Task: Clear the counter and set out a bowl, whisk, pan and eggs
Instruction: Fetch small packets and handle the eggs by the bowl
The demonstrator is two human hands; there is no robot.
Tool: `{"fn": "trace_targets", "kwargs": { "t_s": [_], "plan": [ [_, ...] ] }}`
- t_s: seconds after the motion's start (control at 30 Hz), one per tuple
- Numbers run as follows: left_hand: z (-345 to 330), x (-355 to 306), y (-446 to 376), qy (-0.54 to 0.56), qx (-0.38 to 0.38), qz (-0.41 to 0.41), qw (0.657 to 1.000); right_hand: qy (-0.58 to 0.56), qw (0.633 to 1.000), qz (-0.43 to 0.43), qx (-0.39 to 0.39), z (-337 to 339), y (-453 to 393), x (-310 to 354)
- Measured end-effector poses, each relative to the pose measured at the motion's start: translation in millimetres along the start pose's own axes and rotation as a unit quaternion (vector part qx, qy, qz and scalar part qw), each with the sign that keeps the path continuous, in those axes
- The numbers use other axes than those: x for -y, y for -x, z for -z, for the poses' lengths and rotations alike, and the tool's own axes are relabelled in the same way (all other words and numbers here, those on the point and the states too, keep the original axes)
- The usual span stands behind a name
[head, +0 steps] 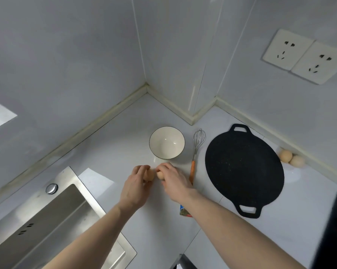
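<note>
Your left hand (137, 182) curls round one brown egg (149, 175) and your right hand (172, 178) round another egg (160, 175), both low over the worktop (109, 152) before the white bowl (167, 142). Whisk (196, 152), black pan (244, 167) and two more eggs (291, 158) lie to the right.

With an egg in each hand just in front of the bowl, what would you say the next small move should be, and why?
Probably lower both eggs onto the counter and let go. The left hand and right hand each grip an egg near the bowl; whisk and pan are already set out, and two more eggs lie behind the pan.
</note>
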State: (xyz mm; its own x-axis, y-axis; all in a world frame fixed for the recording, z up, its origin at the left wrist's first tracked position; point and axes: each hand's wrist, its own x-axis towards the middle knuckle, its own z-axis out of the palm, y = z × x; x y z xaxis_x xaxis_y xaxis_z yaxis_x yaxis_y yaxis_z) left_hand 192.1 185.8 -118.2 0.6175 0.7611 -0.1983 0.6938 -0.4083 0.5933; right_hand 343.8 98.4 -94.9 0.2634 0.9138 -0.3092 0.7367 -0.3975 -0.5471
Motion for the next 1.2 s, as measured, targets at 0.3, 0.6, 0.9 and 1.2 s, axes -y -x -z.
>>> {"fn": "trace_targets", "kwargs": {
  "t_s": [0.3, 0.6, 0.9, 1.2],
  "plan": [
    [2.8, -10.0, 18.8, 0.009, 0.027, 0.019, 0.999, -0.014, 0.999, -0.046, -0.011, 20.8, 31.9, -6.5],
    [-19.3, -131.7, 28.6, 0.092, 0.082, -0.101, 0.987, -0.139, 0.965, -0.151, -0.162, 94.6, 132.4, -97.7],
    [-126.3, -286.5, -0.5, 0.021, 0.202, -0.24, 0.949, -0.214, 0.878, -0.335, -0.268, 136.6, 215.6, -229.6],
    [-214.8, -357.7, -18.4, -0.088, 0.241, -0.32, 0.912, -0.238, 0.83, -0.396, -0.312, 140.8, 234.9, -297.6]
  ]
}}
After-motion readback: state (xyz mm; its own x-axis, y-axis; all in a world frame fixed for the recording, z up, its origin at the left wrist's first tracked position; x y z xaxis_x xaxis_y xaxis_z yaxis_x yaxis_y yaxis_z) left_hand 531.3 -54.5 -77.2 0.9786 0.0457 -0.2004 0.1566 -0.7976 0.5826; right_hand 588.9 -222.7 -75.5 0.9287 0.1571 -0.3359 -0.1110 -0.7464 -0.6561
